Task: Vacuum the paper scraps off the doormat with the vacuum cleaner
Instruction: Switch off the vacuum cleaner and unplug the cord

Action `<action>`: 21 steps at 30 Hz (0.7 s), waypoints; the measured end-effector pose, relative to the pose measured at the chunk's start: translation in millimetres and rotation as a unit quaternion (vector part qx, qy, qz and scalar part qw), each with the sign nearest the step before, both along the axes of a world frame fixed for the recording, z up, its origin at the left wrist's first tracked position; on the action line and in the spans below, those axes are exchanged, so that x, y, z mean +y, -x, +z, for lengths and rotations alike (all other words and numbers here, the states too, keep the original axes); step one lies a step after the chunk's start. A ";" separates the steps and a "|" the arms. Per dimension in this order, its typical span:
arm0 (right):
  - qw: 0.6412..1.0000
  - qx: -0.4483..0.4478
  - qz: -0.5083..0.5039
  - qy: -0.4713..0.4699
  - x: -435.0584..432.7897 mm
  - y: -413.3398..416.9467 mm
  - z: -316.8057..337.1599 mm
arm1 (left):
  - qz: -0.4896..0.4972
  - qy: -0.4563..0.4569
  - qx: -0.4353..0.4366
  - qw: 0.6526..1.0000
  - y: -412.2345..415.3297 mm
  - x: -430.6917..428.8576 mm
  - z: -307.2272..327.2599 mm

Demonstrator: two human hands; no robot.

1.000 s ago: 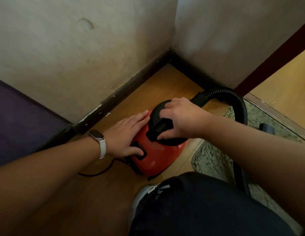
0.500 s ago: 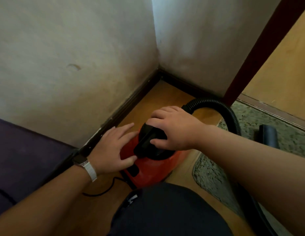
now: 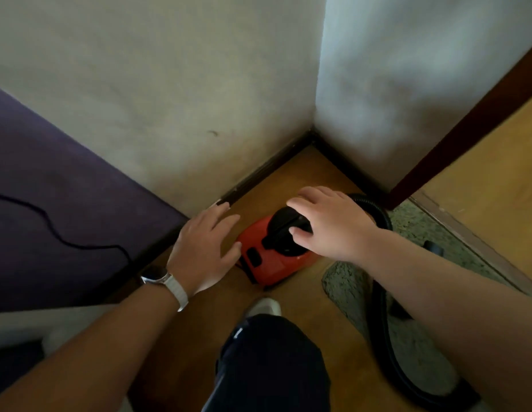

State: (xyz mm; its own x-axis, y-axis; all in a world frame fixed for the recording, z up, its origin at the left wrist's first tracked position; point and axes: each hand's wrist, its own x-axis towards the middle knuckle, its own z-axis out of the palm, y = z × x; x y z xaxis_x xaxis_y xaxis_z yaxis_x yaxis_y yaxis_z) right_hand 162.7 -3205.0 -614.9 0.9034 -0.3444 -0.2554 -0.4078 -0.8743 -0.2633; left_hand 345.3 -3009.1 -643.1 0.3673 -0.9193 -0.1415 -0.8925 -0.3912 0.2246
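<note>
Amber wood-look floor [image 3: 288, 179] underfoot, closed off behind the vacuum cleaner [image 3: 276, 263] by two pale, scuffed walls [image 3: 169, 84] meeting in a corner, with a dark baseboard [image 3: 267, 171] along their foot. Left of the vacuum cleaner: a purple surface [image 3: 50, 179] carrying a black cord [image 3: 95, 248]. Right of the vacuum cleaner: a speckled grey-green doormat [image 3: 342, 281], near corner just beside the red shell, and beyond it a dark red door frame [image 3: 466, 126]. On the near side of the vacuum cleaner: a pale shoe [image 3: 263, 306] and a leg [image 3: 273, 367] in dark trousers.

Vacuum cleaner: red shell, black domed top with handle [image 3: 281, 233], standing on the floor, off the doormat. Black ribbed hose [image 3: 382, 337] leaving the far right of the vacuum cleaner, arching over and running down across the doormat.

Right hand [image 3: 333, 224]: directly above the black top. Right-hand fingers [image 3: 306, 194] loosely extended and close together, draped over the far side of the dome, not wrapped around the handle. Thumb tip lying on the handle. Grips nothing.

Left hand [image 3: 205, 251]: at the left flank of the vacuum cleaner, white-strapped watch [image 3: 166, 281] on the wrist. Left-hand fingers [image 3: 220, 215] straight and slightly fanned, pointing toward the corner, over the floor beside the shell. Thumb tip at the edge of the red shell; impossible to tell whether in actual contact. Holds nothing.
</note>
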 end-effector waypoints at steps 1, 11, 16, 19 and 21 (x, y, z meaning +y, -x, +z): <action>1.000 0.006 0.004 -0.002 2.4 0.4 20.3 | 0.017 -0.004 0.003 1.000 2.7 7.0 21.0; 0.997 0.022 0.072 -0.013 48.5 -11.8 202.7 | 0.167 -0.017 -0.001 0.986 18.6 82.7 203.9; 0.994 0.020 0.105 -0.018 74.3 -40.5 250.0 | 0.203 -0.005 -0.011 0.979 5.8 107.7 244.7; 0.993 0.013 0.118 -0.012 91.7 -74.2 258.1 | 0.223 -0.005 -0.019 0.975 -15.4 124.1 254.6; 0.992 0.012 0.125 -0.007 105.7 -98.7 260.7 | 0.233 0.003 -0.026 0.972 -33.1 137.2 259.2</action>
